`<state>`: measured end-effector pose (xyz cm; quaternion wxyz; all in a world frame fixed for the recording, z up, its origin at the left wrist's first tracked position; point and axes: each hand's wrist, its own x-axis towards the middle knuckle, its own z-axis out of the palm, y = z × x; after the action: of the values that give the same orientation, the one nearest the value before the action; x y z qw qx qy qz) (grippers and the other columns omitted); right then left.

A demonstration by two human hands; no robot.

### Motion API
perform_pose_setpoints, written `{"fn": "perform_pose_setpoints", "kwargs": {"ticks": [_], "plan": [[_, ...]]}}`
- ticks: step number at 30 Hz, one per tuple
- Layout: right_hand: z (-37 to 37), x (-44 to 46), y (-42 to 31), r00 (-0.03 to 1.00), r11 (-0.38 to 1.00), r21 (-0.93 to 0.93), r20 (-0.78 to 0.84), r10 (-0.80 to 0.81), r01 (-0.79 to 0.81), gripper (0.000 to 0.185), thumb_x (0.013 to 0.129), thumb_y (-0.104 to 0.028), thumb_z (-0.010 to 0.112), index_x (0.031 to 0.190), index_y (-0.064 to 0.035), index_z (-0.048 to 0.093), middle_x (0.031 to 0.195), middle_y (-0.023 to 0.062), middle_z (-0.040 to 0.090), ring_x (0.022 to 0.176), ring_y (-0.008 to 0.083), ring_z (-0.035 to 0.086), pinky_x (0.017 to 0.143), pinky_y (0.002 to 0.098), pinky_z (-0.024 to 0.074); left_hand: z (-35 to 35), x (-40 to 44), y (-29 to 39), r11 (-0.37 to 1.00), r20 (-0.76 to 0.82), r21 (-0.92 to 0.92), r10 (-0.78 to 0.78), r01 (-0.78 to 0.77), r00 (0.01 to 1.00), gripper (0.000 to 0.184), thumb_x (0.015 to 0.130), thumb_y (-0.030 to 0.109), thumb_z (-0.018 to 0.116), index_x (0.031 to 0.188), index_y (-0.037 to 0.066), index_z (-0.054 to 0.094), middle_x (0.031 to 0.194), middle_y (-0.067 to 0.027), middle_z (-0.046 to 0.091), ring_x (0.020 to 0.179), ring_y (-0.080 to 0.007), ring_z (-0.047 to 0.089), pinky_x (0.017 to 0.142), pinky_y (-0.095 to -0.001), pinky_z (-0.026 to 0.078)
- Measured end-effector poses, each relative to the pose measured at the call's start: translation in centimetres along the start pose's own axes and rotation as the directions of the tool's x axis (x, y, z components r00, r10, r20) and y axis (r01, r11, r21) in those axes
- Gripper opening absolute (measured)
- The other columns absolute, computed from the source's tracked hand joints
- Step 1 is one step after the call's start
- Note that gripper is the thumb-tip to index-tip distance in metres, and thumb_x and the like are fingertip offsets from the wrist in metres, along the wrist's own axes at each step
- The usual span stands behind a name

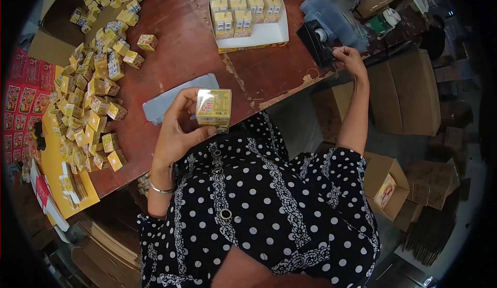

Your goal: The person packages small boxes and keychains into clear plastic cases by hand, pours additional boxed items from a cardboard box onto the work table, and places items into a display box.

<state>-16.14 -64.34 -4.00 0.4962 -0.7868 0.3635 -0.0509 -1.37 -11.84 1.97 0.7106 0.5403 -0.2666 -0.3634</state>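
My left hand (178, 127) holds a small yellow wrapped box (214, 105) between thumb and fingers, above the front edge of the red table (171, 29). A pale blue flat piece (178, 99) lies on the table behind that hand. On the right, my right hand (350, 60) has its thumb and fingertips pressed together beside a black dispenser-like object (317, 43); whatever is between the fingertips is too small to make out. An open white carton (274, 31) at the back holds several yellow boxes in rows.
Many small yellow boxes (93, 101) are heaped at the left, reaching into a large cardboard box (57, 8). Red printed sheets (26, 101) lie at the far left. Clear bluish plastic (336, 18) is at the back right. Cardboard boxes (404, 94) stand beyond the table's right edge.
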Motion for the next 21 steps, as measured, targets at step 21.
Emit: {"fn": "perform_pose_setpoints", "kwargs": {"ticks": [21], "plan": [[4.4, -2.6, 5.8, 0.796, 0.885, 0.019, -0.447, -0.408, 0.465, 0.016, 0.101, -0.011, 0.06, 0.1, 0.005, 0.063, 0.134, 0.0172, 0.06, 0.1, 0.017, 0.064, 0.083, 0.0289, 0.0583, 0.2, -0.5, -0.1, 0.976, -0.099, -0.202, 0.066, -0.085, 0.993, 0.062, 0.078, -0.005, 0.081, 0.132, 0.0, 0.051, 0.127, -0.0063, 0.061, 0.119, -0.0161, 0.059, 0.099, -0.0303, 0.052]]}}
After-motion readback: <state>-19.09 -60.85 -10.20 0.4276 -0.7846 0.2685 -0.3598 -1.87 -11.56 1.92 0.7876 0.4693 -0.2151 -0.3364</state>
